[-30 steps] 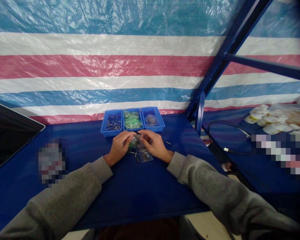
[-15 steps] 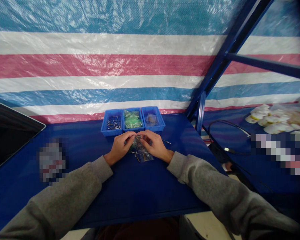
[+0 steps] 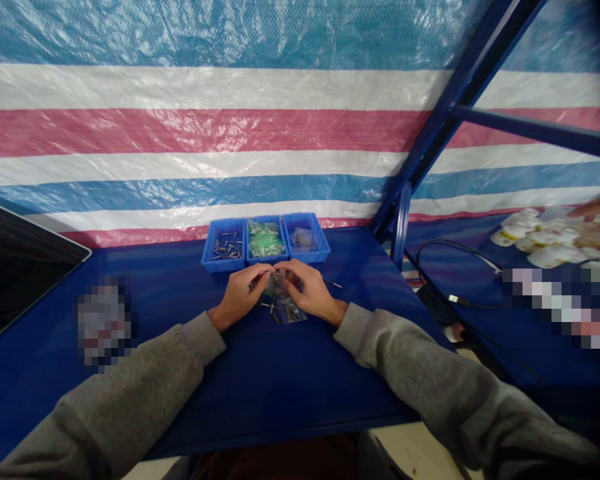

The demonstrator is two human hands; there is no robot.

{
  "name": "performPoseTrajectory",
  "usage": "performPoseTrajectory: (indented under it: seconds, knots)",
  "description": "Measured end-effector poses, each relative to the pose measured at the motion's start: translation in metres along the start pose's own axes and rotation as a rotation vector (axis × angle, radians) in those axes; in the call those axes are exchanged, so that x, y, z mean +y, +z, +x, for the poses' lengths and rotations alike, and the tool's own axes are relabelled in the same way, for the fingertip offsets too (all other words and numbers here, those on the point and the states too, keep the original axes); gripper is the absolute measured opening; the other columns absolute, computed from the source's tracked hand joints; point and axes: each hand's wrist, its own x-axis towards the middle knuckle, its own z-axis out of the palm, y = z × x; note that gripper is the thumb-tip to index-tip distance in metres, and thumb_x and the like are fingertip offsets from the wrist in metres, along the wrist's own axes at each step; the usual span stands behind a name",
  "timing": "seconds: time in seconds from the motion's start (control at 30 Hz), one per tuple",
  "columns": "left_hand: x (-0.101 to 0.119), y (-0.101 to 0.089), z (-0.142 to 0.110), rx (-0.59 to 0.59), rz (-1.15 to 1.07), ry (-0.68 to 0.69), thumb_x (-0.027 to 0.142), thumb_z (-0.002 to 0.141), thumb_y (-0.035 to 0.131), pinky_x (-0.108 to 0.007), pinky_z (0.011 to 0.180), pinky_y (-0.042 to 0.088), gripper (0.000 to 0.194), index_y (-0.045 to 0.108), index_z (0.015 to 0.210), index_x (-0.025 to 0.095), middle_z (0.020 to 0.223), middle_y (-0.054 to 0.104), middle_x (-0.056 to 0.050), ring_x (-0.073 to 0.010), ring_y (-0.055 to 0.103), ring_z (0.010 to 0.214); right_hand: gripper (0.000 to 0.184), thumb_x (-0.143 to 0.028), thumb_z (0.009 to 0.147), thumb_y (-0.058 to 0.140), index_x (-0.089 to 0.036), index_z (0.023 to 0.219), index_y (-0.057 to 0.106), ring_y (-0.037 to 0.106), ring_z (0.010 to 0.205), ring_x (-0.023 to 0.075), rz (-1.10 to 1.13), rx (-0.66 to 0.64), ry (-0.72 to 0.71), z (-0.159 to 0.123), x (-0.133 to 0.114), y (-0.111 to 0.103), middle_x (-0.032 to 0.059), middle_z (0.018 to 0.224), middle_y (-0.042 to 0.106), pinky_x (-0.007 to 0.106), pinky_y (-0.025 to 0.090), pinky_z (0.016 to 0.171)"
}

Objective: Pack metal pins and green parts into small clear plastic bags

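My left hand (image 3: 241,295) and my right hand (image 3: 310,289) meet at the middle of the table, fingers closed and thumbs facing each other. Between them they pinch a small clear plastic bag (image 3: 277,283); its contents are too small to make out. Under my right hand lies another clear bag (image 3: 294,313) with small brass-coloured parts in it. Loose metal screws (image 3: 272,309) rest on the table just below my fingers. One thin metal piece (image 3: 335,284) pokes out to the right of my right hand.
Just beyond my hands stand three blue bins: screws in the left bin (image 3: 210,262), green-tinted bags in the middle bin (image 3: 267,259), small clear bags in the right bin (image 3: 323,251). A blue metal frame (image 3: 403,213), cable (image 3: 453,300) and white rolls (image 3: 555,255) are at right.
My hands stay almost where they were, with small shifts of the bag between them. Another person's hand has come in at the far right, above the white rolls.
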Motion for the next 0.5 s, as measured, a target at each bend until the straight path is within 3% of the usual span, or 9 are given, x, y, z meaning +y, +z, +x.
performPoseTrajectory:
  seconds: [0.5]
  knots:
    - [-0.0015,0.0007,-0.0008,-0.002,0.01,-0.003,0.024,0.087,0.048,-0.023,0.072,0.046,0.018,0.061,0.096,0.016,0.089,0.067,-0.004,-0.0131,0.061,0.076,0.027,-0.017,0.086,0.043,-0.021,0.112,0.051,0.053,0.073,0.0141,0.002,0.009,-0.003,0.0007,-0.0012,0.0004,0.0039,0.09,0.057,0.027,0.046,0.068]
